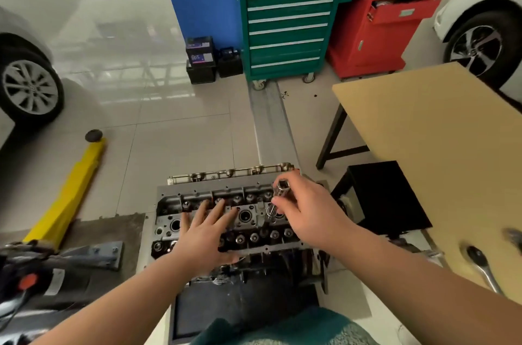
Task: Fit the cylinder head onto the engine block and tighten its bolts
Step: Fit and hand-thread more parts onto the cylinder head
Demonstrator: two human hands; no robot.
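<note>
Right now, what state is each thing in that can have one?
Cylinder head: seated on the engine block.
Left hand: flat, fingers straight, resting on the head.
Right hand: gripping a socket extension, upright in the head.
Ratchet: lying on the table, untouched.
Red cabinet: one drawer open.

Left hand (202,234) lies flat across head (197,203) middle, covering bores there. Right hand (306,210) with socket (282,186) blocks head's right end. Head's left end open. Tabletop (423,133) and black stool (387,195) crowd right side; yellow jack (70,189) well apart left. Floor (183,141) beyond head free.
</note>
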